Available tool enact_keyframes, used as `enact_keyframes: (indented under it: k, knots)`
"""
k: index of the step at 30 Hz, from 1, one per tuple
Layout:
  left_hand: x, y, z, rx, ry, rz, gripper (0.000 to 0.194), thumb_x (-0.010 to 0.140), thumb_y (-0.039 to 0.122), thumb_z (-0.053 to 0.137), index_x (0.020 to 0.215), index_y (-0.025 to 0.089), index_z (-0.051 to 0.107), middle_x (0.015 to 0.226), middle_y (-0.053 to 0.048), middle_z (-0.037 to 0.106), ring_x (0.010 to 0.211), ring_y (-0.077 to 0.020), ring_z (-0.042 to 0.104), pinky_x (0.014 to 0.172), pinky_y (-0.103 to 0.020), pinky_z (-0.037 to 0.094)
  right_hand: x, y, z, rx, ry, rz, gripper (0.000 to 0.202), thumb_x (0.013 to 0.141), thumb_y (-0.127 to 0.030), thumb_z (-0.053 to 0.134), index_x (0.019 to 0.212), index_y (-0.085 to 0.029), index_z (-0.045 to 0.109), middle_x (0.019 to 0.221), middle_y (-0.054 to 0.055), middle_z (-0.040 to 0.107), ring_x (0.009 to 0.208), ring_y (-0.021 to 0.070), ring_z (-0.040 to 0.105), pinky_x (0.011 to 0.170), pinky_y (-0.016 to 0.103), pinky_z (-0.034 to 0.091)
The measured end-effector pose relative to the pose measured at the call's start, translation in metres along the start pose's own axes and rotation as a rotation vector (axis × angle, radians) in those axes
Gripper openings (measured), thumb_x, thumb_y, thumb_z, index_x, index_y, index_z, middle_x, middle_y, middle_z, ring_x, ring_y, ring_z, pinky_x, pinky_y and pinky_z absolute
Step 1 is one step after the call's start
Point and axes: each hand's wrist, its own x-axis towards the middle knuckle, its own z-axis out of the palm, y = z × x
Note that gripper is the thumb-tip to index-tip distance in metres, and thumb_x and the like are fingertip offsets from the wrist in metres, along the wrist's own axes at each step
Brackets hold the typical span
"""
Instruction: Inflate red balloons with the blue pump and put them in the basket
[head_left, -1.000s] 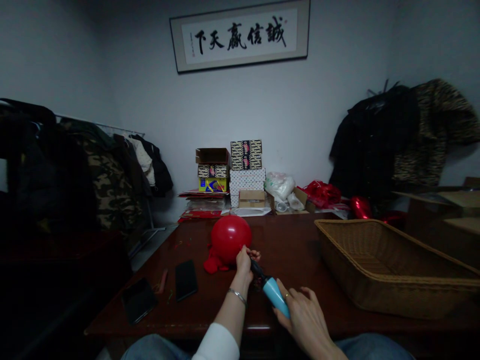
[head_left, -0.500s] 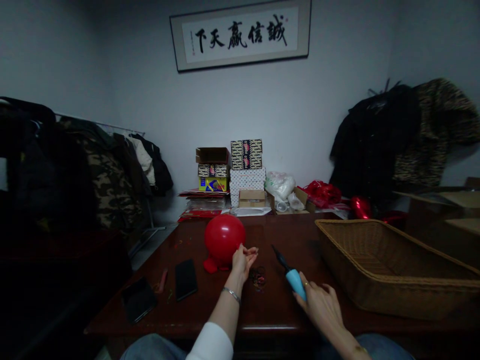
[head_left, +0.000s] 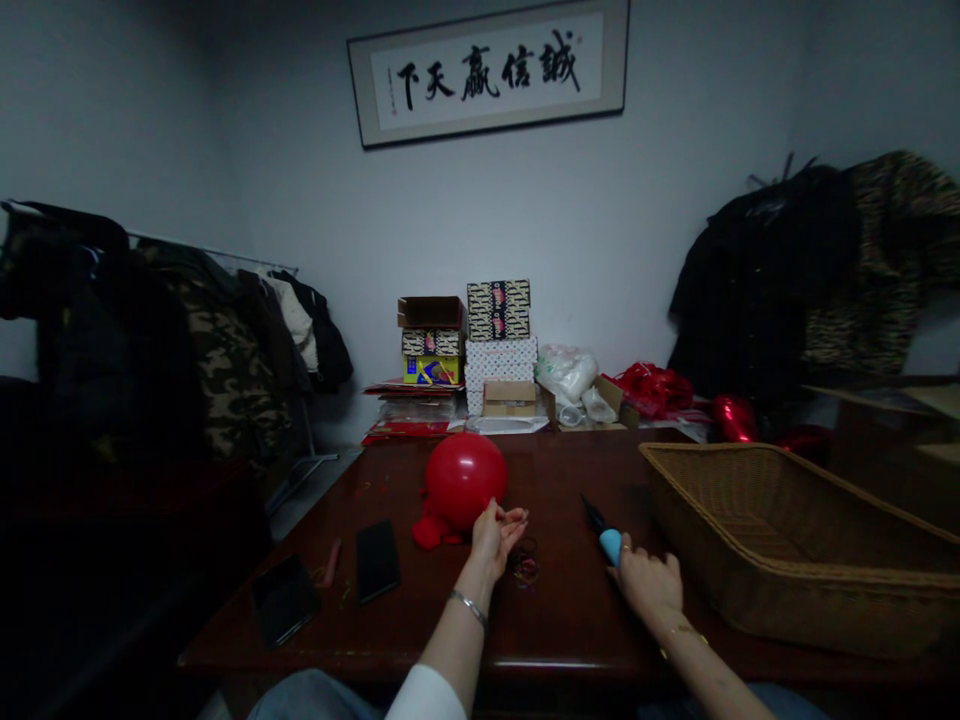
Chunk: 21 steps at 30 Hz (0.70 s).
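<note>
A round, inflated red balloon (head_left: pixel 463 478) is over the dark table, its neck pinched between the thumb and finger of my left hand (head_left: pixel 496 538); the other fingers extend to the right. Limp red balloons (head_left: pixel 430 530) lie beneath and to the left of it. My right hand (head_left: pixel 649 582) is wrapped around a blue balloon pump (head_left: pixel 611 545), whose black nozzle points up and to the left. Between the hands, close to my left wrist, sits a small heap of colored rubber bands (head_left: pixel 526 568).
A wicker basket (head_left: pixel 765 568) takes up the table's right side. On the left lie a black phone (head_left: pixel 377 560), a dark tablet-like object (head_left: pixel 285 600) and a small reddish strip (head_left: pixel 332 562). Stacked boxes (head_left: pixel 501 375) and a plastic bag (head_left: pixel 566 372) stand at the back.
My right hand has moved the pump to the right and slightly up, away from the balloon. My left hand still pinches the balloon's neck. The view has shifted slightly.
</note>
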Motion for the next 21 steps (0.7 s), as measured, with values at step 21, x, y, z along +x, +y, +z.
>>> enact_keyframes:
  k: [21]
  knots:
    - [-0.028, 0.023, 0.025, 0.056, -0.214, -0.132, 0.028, 0.083, 0.035, 0.051, 0.063, 0.018, 0.041, 0.051, 0.000, 0.053, 0.047, -0.0117, 0.057, 0.046, -0.019, 0.041, 0.022, -0.066, -0.095, 0.290, 0.382, -0.410, 0.078, 0.075, -0.033, 0.056, 0.141, -0.018, 0.017, 0.148, 0.011, 0.017, 0.136, 0.0270, 0.008, 0.104, 0.046, 0.019]
